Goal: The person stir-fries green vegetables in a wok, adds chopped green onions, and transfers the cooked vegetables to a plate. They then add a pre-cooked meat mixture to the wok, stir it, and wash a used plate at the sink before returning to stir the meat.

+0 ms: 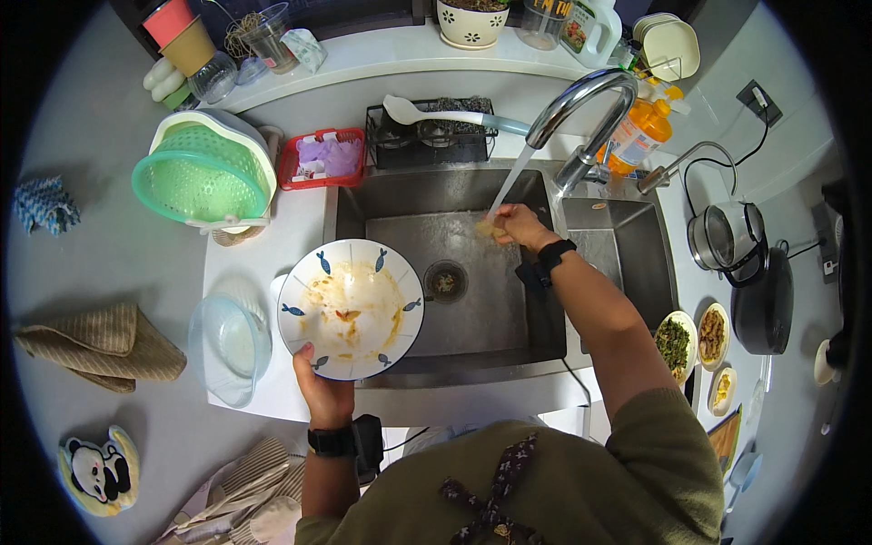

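A white plate (371, 286) with blue fish around its rim is tilted over the left edge of the steel sink (395, 194). Orange-brown food smears and a few scraps cling to its middle. My left hand (323, 388) grips it by the near rim, thumb on top. Water streams from the chrome faucet (579, 95) into the right part of the basin. Under that stream my right hand (521, 226) holds a pale yellowish sponge or cloth (488, 229), partly blurred by the water. Food bits sit in the drain strainer (446, 281).
Left of the sink are a green colander (197, 191), a red basket (289, 163) and a clear plastic bowl (228, 351). An orange soap bottle (633, 136) stands behind the faucet. Dishes of food, including chopped greens (673, 347), and a black pan (763, 306) are at right.
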Demonstrator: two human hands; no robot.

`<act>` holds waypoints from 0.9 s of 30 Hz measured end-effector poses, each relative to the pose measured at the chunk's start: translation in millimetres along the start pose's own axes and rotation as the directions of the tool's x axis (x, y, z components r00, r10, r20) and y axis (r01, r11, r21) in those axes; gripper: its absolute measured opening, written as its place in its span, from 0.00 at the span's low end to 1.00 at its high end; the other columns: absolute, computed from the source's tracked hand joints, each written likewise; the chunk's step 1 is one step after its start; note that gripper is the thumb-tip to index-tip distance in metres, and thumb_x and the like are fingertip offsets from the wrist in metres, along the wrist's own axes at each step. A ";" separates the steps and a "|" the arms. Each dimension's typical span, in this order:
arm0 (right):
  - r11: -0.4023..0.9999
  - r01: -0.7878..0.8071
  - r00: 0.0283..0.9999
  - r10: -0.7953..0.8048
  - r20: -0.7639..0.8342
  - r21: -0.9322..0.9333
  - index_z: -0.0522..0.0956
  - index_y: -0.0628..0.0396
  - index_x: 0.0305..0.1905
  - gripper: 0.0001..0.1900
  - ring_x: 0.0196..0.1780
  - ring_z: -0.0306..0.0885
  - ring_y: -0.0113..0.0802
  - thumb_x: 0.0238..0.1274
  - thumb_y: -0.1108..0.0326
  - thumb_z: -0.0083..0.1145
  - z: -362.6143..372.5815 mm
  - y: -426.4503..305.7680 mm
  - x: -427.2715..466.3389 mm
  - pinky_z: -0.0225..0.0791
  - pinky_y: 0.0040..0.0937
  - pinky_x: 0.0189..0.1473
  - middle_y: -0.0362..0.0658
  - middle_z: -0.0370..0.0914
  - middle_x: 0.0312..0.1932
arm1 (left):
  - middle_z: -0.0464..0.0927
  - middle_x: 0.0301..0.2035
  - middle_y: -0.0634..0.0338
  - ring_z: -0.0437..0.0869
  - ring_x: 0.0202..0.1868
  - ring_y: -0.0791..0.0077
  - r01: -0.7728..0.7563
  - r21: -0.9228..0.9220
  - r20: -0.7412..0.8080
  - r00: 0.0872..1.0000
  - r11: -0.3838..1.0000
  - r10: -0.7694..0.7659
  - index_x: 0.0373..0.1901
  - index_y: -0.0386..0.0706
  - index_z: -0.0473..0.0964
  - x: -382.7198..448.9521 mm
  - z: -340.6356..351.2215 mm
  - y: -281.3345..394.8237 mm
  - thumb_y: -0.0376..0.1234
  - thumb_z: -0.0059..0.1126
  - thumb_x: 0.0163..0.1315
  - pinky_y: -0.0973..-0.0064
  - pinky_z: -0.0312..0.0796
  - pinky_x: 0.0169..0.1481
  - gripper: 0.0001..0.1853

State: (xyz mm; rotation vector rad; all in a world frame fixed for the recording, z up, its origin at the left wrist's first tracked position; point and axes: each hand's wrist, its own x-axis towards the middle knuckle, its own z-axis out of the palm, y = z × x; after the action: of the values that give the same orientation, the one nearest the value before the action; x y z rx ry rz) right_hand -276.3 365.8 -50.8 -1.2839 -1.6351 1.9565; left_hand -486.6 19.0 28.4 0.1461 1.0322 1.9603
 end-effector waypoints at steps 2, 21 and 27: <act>0.990 0.114 0.993 -0.115 -0.006 -0.079 0.77 0.57 0.47 0.09 0.45 0.76 0.28 0.63 0.71 0.53 0.0 3.1 6.6 0.70 0.29 0.45 0.39 0.78 0.43 | 0.68 0.58 0.56 0.69 0.61 0.61 -0.010 -0.016 0.008 1.000 1.000 0.010 0.64 0.42 0.59 2.7 0.5 0.4 0.45 0.46 0.59 0.60 0.60 0.64 0.32; 0.815 -0.085 0.996 0.089 0.021 0.574 0.73 0.58 0.54 0.13 0.44 0.77 0.30 0.66 0.70 0.50 -0.5 -4.7 -5.3 0.72 0.21 0.35 0.45 0.76 0.46 | 0.67 0.60 0.56 0.68 0.61 0.60 0.034 0.021 0.007 0.999 0.999 -0.034 0.65 0.44 0.58 14.3 -1.0 -6.3 0.46 0.47 0.58 0.58 0.60 0.65 0.33; 0.860 -0.097 0.994 0.059 0.091 0.501 0.72 0.57 0.55 0.16 0.39 0.76 0.27 0.63 0.74 0.52 14.9 -3.9 -11.1 0.70 0.18 0.30 0.43 0.75 0.42 | 0.67 0.59 0.56 0.68 0.61 0.61 0.044 -0.015 0.020 0.999 0.999 -0.043 0.65 0.43 0.58 14.4 -0.2 -5.7 0.45 0.47 0.58 0.59 0.60 0.65 0.33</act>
State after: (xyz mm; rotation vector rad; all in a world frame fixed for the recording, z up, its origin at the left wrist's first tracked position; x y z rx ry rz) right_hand -282.7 349.7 -43.0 -1.0866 -0.9914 2.2952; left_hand -491.5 31.1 20.2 0.1337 0.9994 1.9233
